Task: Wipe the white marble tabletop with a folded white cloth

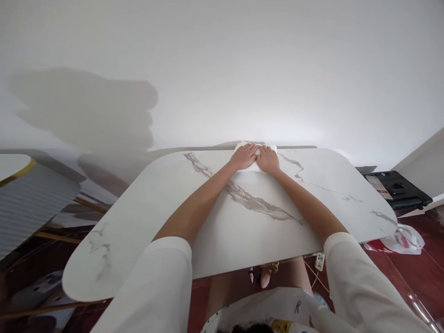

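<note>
A folded white cloth (255, 165) lies at the far edge of a white marble-patterned table (145, 203), close to the wall. My left hand (244, 156) presses down on its left part, fingers together and bent over it. Beside it, my right hand (268, 158) bears on the right part of the cloth in the same way. The two hands touch near the fingertips and thumbs. Both arms reach straight forward across the tabletop. Much of the cloth is hidden beneath the hands.
A white wall (243, 69) rises behind the table. To the left stands a ribbed grey piece with a gold-edged white top (15, 169). A black case (398, 189) and a plastic bag (404, 239) are at the right. A power strip (319, 262) hangs below the front edge.
</note>
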A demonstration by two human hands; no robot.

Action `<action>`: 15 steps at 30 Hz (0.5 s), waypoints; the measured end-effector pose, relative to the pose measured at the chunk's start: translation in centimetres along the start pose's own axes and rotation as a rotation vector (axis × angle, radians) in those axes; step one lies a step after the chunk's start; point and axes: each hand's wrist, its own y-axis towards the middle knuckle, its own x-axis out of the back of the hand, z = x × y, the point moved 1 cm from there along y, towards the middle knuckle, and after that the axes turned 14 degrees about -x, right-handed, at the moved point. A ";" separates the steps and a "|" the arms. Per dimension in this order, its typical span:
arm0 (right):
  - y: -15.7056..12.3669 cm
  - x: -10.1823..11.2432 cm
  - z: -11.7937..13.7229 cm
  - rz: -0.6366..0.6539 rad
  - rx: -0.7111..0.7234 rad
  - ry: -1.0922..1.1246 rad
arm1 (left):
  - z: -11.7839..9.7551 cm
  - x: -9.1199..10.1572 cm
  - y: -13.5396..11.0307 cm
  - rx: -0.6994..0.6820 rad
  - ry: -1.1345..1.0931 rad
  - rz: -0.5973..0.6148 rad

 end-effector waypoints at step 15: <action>-5.8 1.3 -1.5 0.006 0.040 -0.009 | -5.7 0.8 -3.8 0.045 -0.008 0.013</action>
